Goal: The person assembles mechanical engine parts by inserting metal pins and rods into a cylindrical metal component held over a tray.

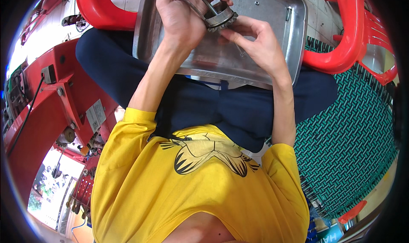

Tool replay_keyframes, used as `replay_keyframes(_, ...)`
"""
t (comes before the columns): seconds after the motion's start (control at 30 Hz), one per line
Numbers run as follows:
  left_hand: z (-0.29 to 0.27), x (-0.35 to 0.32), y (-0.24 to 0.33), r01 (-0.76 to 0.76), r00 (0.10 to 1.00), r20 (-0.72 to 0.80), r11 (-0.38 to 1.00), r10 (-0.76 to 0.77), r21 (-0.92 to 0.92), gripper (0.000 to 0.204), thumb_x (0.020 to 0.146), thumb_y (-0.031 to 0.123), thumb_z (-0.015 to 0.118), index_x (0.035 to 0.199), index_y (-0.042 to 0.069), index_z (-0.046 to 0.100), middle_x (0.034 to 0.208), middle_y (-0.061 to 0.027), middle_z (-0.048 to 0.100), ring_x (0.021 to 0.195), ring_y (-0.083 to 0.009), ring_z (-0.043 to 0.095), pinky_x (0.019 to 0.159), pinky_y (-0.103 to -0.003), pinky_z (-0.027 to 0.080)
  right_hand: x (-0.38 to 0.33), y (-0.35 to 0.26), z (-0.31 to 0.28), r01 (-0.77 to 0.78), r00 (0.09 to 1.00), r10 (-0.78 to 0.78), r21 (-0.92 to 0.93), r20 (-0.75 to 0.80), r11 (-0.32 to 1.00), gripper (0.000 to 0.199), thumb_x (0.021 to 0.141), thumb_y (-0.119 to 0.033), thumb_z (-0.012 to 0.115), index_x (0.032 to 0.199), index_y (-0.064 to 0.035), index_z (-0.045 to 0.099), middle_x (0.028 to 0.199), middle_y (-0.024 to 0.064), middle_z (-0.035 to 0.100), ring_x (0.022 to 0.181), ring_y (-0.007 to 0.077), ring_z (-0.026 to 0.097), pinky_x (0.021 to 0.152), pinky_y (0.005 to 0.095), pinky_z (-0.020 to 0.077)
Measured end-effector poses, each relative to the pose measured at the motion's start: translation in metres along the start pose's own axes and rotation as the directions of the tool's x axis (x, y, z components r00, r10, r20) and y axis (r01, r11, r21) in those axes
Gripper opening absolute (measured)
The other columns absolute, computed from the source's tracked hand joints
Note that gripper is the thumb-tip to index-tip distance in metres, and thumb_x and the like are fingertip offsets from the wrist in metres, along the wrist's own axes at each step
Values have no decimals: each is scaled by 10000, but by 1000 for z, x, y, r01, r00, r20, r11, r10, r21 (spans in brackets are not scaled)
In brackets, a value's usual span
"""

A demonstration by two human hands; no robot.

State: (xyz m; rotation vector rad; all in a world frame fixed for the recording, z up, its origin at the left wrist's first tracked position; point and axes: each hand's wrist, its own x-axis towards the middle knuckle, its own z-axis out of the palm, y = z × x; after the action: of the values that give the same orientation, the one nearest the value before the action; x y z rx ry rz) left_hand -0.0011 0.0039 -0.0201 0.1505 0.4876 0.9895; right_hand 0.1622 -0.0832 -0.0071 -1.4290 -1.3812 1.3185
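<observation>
While an open-framed metal part with a toothed rim point(221, 21) is gripped by the left hand point(183, 24), the bent fingers of the right hand point(262, 41) are held at its lower edge; whether anything is pinched there cannot be told. Just below those fingers, a thin metal rod point(242, 50) can be seen. Beneath both hands a metal tray point(286, 41) is placed, with a bolt point(289, 14) laid in it beyond the right hand. Farther right, a red chair point(353, 51) and a green woven mat point(345, 128) are seen.

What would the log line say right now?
left hand: holding toothed metal part | right hand: beside it | beneath: metal tray
</observation>
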Motion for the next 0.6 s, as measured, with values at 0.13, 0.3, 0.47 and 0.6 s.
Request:
replay_keyframes(0.13,4,-1,-6,0,995,-100,996,-8,-84,509,970,551,473,936,55,582,843,-85,591,767,-282,585,801,-450,513,-1,-2,-8,7,999,-15,-209,-36,978,249,965,-207,737,1096,4,761,958,107,785,868,152,737,847,318,554)
replay_keyframes(0.3,-1,0,-2,-13,998,-70,996,6,-87,483,961,543,469,942,69,561,837,-56,547,756,-233,549,790,-415,508,-5,-14,-9,-176,984,178,-102,18,979,312,938,-272,779,1061,12,741,934,91,768,848,152,722,823,317,552)
replay_keyframes(0.47,13,-5,-4,4,982,-187,998,-15,-63,488,960,545,464,958,67,563,851,-66,563,767,-242,561,800,-418,504,-4,-6,-11,-57,996,66,-147,54,987,353,987,-308,719,1089,30,719,946,103,763,909,175,720,833,339,552)
replay_keyframes(0.6,2,-2,-3,-11,1000,1,997,11,-75,493,961,543,461,960,61,568,853,-76,578,769,-255,570,810,-429,495,-7,-7,-7,52,999,-54,-200,0,978,334,1005,-282,691,1097,38,717,917,107,761,898,180,714,838,348,551)
